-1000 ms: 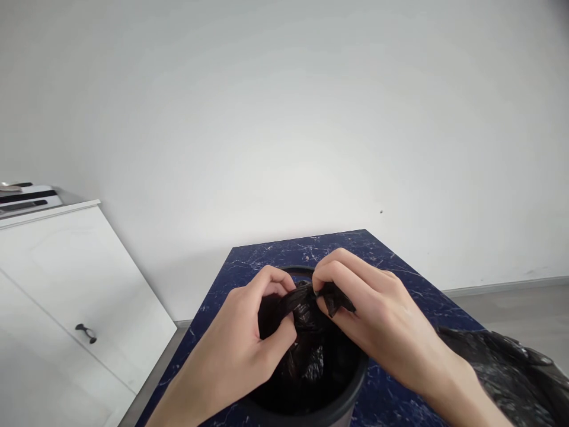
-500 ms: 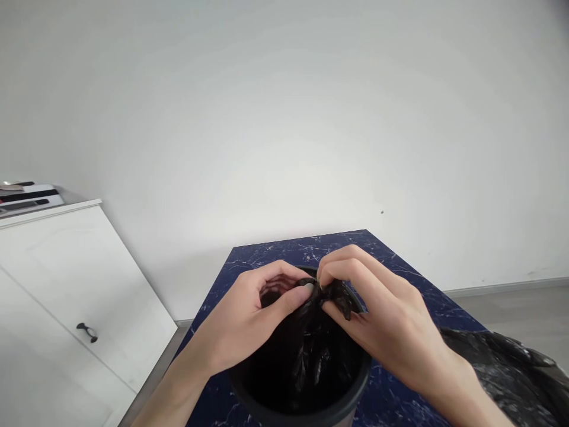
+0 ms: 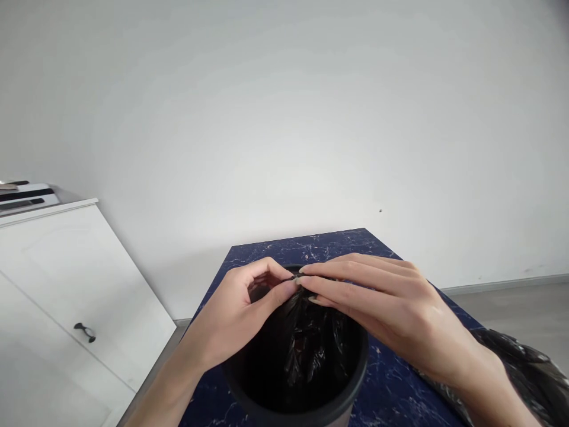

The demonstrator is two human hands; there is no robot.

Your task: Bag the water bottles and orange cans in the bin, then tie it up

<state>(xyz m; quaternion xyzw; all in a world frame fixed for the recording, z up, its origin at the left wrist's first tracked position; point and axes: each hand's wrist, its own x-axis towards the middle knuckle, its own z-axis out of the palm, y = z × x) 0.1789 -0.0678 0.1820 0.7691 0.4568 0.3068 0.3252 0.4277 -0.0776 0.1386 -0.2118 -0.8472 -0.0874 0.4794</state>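
On the blue marbled table [image 3: 386, 385], at the view's 6 o'clock: round black bin [image 3: 358, 379], upright, mouth up. Clock below is the view's unless I say bin's. Black plastic bag [image 3: 317, 359] is inside the bin, crumpled and shiny, its top gathered up near the bin's 12 o'clock. Lower part of the bag drops into shadow; too dark to tell how far down it goes.

Left hand [image 3: 237, 317] comes in from 7 o'clock, over the bin's 10 o'clock side. Thumb and index are narrow, pinched on the bag's gathered top; other fingers curl behind.

Right hand [image 3: 395, 302] comes in from 5 o'clock, over the bin's 2 o'clock side. Fingers are long and nearly straight, tips at the same gather, right by the left thumb tip. Its thumb is hidden, so can't tell if it grips the bag.

Second black bag [image 3: 528, 367] lies at 4 o'clock, crumpled, partly behind the right forearm. White cabinet [image 3: 57, 279] at 8 o'clock, dark handle [image 3: 84, 332] on its front, white-and-black object [image 3: 31, 194] on top, cut off by the frame. White wall [image 3: 284, 118] fills 12 o'clock; grey floor [image 3: 528, 311] shows at 4.
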